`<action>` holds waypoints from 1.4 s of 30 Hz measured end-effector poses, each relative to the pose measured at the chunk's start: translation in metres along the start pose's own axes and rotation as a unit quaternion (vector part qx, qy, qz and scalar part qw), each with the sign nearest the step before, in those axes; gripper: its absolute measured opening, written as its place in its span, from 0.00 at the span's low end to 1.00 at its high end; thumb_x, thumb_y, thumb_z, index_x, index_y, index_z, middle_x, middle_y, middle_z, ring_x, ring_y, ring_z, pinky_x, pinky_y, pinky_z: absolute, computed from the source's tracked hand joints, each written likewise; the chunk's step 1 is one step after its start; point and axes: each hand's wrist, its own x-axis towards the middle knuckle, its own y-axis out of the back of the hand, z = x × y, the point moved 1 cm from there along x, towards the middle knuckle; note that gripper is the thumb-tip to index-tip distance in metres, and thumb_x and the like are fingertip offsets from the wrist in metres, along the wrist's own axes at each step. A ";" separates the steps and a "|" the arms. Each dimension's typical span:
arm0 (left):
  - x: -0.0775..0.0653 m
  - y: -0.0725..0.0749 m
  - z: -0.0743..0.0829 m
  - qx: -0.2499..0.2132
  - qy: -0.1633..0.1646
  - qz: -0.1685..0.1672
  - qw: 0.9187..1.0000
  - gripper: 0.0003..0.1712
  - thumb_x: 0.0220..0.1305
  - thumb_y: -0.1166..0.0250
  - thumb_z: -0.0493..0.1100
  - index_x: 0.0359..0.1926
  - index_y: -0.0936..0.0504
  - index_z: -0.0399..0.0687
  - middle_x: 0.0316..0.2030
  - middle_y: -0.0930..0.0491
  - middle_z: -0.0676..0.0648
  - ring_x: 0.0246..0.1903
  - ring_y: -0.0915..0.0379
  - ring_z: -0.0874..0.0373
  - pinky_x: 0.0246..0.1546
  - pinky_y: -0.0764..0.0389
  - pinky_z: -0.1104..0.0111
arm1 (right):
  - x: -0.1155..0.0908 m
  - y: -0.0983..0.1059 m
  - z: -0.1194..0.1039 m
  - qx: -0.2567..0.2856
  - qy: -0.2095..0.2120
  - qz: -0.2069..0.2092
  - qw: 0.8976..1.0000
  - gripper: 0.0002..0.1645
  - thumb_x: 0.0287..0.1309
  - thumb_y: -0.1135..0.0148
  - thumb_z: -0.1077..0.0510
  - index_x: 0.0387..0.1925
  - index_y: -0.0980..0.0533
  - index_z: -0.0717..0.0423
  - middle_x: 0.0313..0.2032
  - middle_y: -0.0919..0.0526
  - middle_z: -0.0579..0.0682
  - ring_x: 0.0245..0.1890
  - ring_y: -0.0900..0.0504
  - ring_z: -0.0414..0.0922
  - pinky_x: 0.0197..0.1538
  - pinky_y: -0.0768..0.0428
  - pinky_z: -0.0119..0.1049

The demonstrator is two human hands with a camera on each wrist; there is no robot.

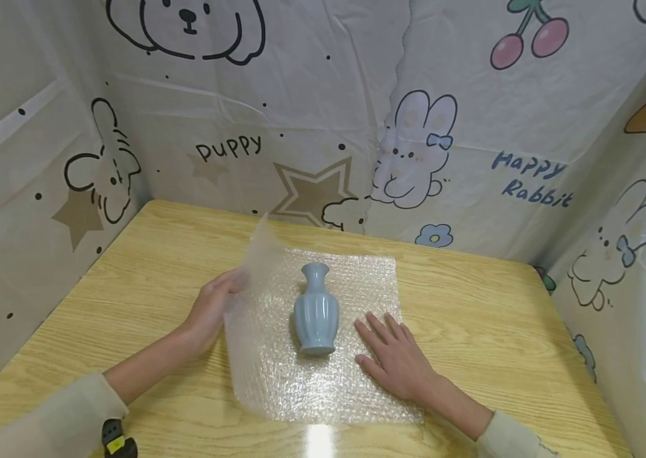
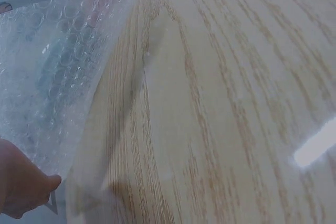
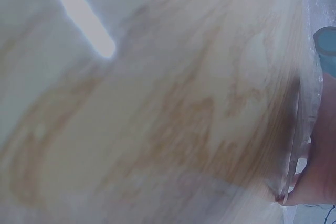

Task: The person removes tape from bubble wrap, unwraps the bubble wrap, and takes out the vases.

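A pale blue ribbed vase (image 1: 316, 321) lies on its side on a sheet of bubble wrap (image 1: 274, 385), its neck towards the far side. My left hand (image 1: 211, 312) pinches the left edge of the sheet and holds it raised off the table. Through the lifted wrap (image 2: 73, 103) the vase shows as a blurred blue shape in the left wrist view, with the left hand (image 2: 23, 184) at lower left. Fingers spread, my right hand (image 1: 397, 359) rests on the right part of the sheet, apart from the vase. The vase's rounded end (image 3: 326, 43) peeks in at the right wrist view's edge.
The wood-grain table (image 1: 472, 318) extends around the wrap on all sides. Cloth curtains (image 1: 311, 114) with cartoon prints stand behind the table and at both sides. A dark strap with a yellow mark (image 1: 117, 439) hangs near the left sleeve.
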 end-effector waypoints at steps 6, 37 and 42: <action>0.000 0.005 -0.001 -0.014 0.014 -0.001 1.000 0.31 0.65 0.60 0.38 0.70 0.49 0.41 0.69 0.51 0.43 0.68 0.61 0.47 0.65 0.58 0.54 | 0.000 0.001 0.000 0.001 0.001 0.001 1.000 0.37 0.64 0.61 0.34 0.69 0.46 0.43 0.68 0.45 0.52 0.65 0.49 0.61 0.61 0.45 0.60; 0.001 0.034 -0.014 -0.034 0.060 0.014 0.998 0.37 0.60 0.59 0.33 0.71 0.56 0.42 0.68 0.49 0.41 0.62 0.46 0.45 0.53 0.30 0.63 | 0.001 0.000 0.001 -0.004 0.006 0.003 1.000 0.36 0.64 0.62 0.35 0.69 0.46 0.44 0.68 0.45 0.52 0.65 0.48 0.61 0.60 0.45 0.60; 0.000 0.036 -0.014 -0.019 0.065 0.023 0.997 0.36 0.62 0.59 0.35 0.71 0.55 0.43 0.66 0.46 0.39 0.55 0.38 0.46 0.46 0.25 0.65 | 0.001 0.000 0.001 -0.003 0.007 0.005 1.000 0.36 0.64 0.61 0.35 0.69 0.46 0.44 0.68 0.45 0.52 0.65 0.47 0.61 0.60 0.44 0.60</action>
